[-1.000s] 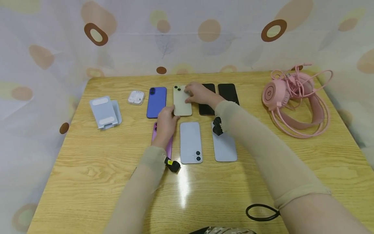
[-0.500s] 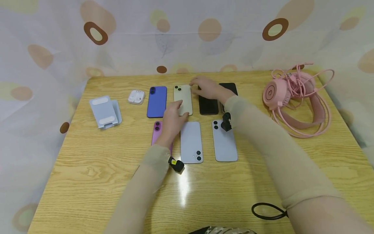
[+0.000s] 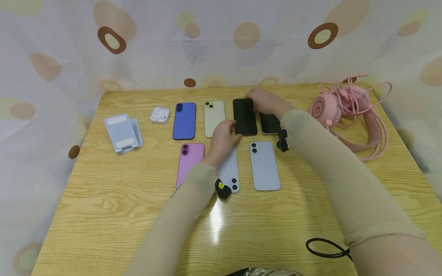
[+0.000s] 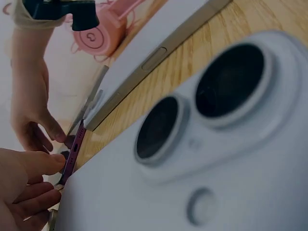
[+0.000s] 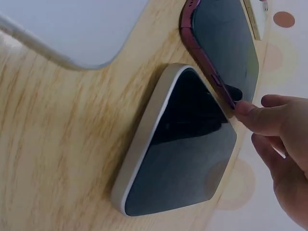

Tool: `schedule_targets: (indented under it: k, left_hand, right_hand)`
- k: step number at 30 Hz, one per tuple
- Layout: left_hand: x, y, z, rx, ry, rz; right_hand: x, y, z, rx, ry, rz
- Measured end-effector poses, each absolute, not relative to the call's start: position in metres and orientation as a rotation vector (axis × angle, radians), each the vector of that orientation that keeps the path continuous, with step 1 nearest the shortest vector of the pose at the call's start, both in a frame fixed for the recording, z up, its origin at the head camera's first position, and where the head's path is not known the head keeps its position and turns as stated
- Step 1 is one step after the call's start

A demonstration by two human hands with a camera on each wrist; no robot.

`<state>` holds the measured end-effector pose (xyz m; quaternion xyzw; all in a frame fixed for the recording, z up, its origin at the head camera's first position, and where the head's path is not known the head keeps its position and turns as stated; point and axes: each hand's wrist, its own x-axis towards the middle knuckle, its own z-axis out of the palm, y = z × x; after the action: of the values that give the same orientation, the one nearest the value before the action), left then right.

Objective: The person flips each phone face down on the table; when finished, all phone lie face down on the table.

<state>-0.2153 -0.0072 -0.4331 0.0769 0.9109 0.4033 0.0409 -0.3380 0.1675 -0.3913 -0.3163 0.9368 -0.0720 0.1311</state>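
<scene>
A smartphone (image 3: 244,117) lies screen up in the back row, its screen black and its frame dark purple. At its lower left corner, my left hand (image 3: 222,140) grips the edge with thumb and fingers. My right hand (image 3: 265,102) holds its upper right corner, the thumb (image 5: 245,109) against the side edge in the right wrist view. Beside it a second black-screened smartphone (image 3: 270,123) is partly hidden by my right hand. Under my left wrist lies a white smartphone (image 3: 228,168), camera end towards me.
Back row, leftwards: a cream smartphone (image 3: 214,115), a blue smartphone (image 3: 184,122), earphones in a clear case (image 3: 160,115) and a pale blue phone stand (image 3: 122,132). In front lie a purple smartphone (image 3: 190,161) and another white smartphone (image 3: 265,168). Pink headphones (image 3: 326,109) sit at right.
Both hands have left the cream smartphone and moved right to the black-screened smartphone with the purple frame. The purple smartphone in front is now less covered.
</scene>
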Motion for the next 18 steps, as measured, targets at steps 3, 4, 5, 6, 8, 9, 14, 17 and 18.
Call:
schedule_targets:
  k: [3,4,5,6,8,9,14,17,18]
  left_hand:
    - [-0.217,-0.003,-0.433,0.252,2.830,1.146]
    - [-0.217,-0.002,-0.433,0.258,2.845,1.120]
    - [-0.218,-0.001,-0.433,0.262,2.857,1.097]
    - [-0.218,0.000,-0.433,0.264,2.871,1.071]
    - [-0.218,0.002,-0.433,0.249,2.885,1.045]
    - [-0.218,0.003,-0.433,0.243,2.893,1.031]
    - [-0.217,0.004,-0.436,0.236,2.929,0.969]
    - [-0.216,0.004,-0.435,0.256,2.939,0.959]
    - [-0.215,0.004,-0.435,0.262,2.940,0.960]
  right_hand:
    - [-0.338,0.169,-0.393,-0.871,2.696,-0.189]
    - [-0.339,0.169,-0.394,-0.858,2.685,-0.181]
    - [-0.339,0.169,-0.394,-0.842,2.673,-0.173]
    - [-0.339,0.169,-0.394,-0.825,2.658,-0.171]
    - [-0.339,0.169,-0.394,-0.806,2.632,-0.167]
    - [-0.339,0.169,-0.394,-0.797,2.617,-0.170]
    - [-0.339,0.172,-0.393,-0.767,2.568,-0.262]
    - [-0.341,0.177,-0.393,-0.763,2.552,-0.345]
    - [-0.342,0.179,-0.393,-0.765,2.546,-0.364]
